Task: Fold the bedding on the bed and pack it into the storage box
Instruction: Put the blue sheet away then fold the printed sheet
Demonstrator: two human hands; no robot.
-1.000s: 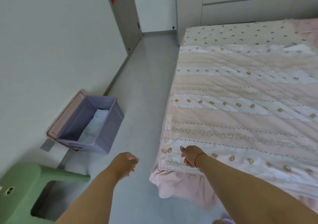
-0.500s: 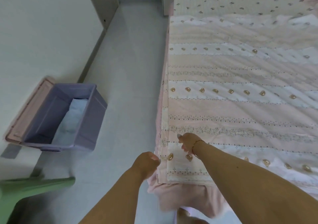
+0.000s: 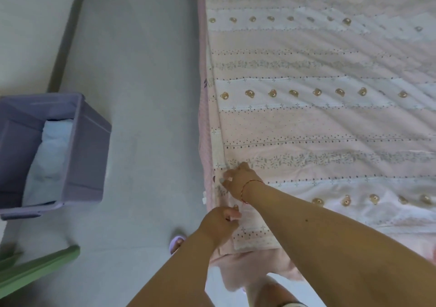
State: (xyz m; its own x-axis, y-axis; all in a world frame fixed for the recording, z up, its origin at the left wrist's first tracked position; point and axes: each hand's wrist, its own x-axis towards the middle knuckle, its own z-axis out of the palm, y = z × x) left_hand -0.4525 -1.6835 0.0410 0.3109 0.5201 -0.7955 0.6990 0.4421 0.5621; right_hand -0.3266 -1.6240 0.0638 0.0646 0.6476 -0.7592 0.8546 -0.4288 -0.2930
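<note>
Head view: since a moment ago I have leaned in over the bed's near corner, and both hands have reached the edge of the quilt (image 3: 318, 122), so folding can start. My left hand (image 3: 220, 221) and my right hand (image 3: 238, 180), just beyond it, each curl round that edge; the storage box (image 3: 89, 146) sits well off to their left on the floor.
</note>
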